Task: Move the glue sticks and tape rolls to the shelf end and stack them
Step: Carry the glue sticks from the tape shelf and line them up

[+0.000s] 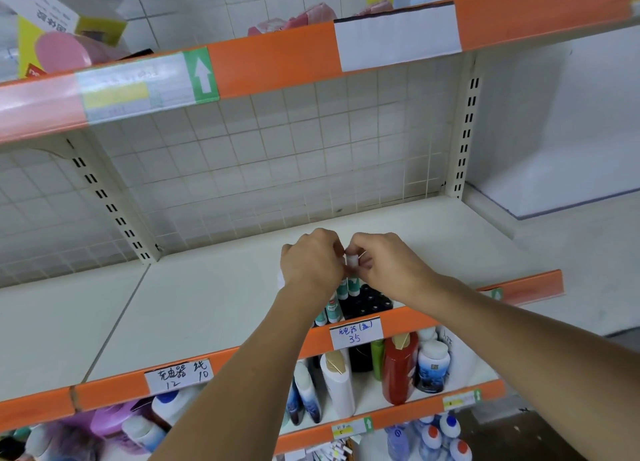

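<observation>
On the white middle shelf (194, 308), near its front edge, stands a cluster of glue sticks (332, 310) with white and teal bodies, beside a black tray with round holes (372, 301). My left hand (311, 263) and my right hand (384, 259) meet above the cluster. Both pinch the white cap of one upright glue stick (352, 260). My hands hide the rest of that stick and part of the cluster. No tape rolls are visible.
The shelf's orange front strip carries handwritten price labels (355, 332). Bottles (400, 370) fill the shelves below. An upper shelf (277, 58) holds boxes and a pink lid. A slotted upright (465, 128) marks the right end of the shelf, with bare shelf surface before it.
</observation>
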Motion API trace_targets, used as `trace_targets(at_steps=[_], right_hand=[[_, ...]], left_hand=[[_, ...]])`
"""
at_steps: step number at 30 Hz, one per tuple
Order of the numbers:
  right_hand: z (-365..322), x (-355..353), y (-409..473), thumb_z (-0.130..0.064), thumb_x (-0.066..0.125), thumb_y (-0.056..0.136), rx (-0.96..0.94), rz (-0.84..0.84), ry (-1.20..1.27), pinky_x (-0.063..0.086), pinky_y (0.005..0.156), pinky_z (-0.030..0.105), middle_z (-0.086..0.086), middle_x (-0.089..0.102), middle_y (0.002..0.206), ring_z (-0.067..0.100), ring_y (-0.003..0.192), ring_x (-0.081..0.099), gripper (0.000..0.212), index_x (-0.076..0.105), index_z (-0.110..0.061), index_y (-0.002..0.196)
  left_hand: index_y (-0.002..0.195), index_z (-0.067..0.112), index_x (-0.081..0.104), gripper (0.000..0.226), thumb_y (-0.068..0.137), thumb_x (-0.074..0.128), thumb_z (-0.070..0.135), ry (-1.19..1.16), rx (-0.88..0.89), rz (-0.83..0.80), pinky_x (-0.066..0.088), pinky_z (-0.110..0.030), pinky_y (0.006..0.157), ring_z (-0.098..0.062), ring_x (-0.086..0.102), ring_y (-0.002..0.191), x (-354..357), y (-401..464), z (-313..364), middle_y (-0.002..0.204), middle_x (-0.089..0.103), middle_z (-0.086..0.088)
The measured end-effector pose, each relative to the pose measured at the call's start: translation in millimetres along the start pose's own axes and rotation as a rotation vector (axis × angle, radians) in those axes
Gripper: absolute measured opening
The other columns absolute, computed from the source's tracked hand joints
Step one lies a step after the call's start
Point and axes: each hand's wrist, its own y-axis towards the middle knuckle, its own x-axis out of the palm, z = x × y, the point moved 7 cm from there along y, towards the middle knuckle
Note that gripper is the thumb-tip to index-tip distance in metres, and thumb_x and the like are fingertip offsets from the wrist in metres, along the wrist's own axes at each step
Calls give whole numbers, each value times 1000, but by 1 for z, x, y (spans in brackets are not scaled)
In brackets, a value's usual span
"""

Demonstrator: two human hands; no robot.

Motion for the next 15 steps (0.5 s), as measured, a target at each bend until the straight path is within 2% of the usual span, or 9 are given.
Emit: trace_targets(at_steps=[9, 15], right_hand=[[-3, 3, -3, 3, 65, 84, 33, 10, 58, 57, 72, 40, 4, 70, 77, 21, 73, 68, 18, 70, -14, 81], [-5, 2, -3, -5, 72, 85, 44, 39, 48, 57, 72, 37, 3, 70, 78, 19, 75, 69, 9, 73, -14, 83]], left_hand=[[91, 29, 65, 16, 79, 76, 29, -43, -82, -4, 43, -34, 89, -19, 62, 92, 2, -2, -7, 95, 67, 5], [88, 30, 64, 20, 77, 79, 35, -83, -108, -1, 47, -36, 88, -19, 62, 89, 1, -6, -9, 92, 67, 5]])
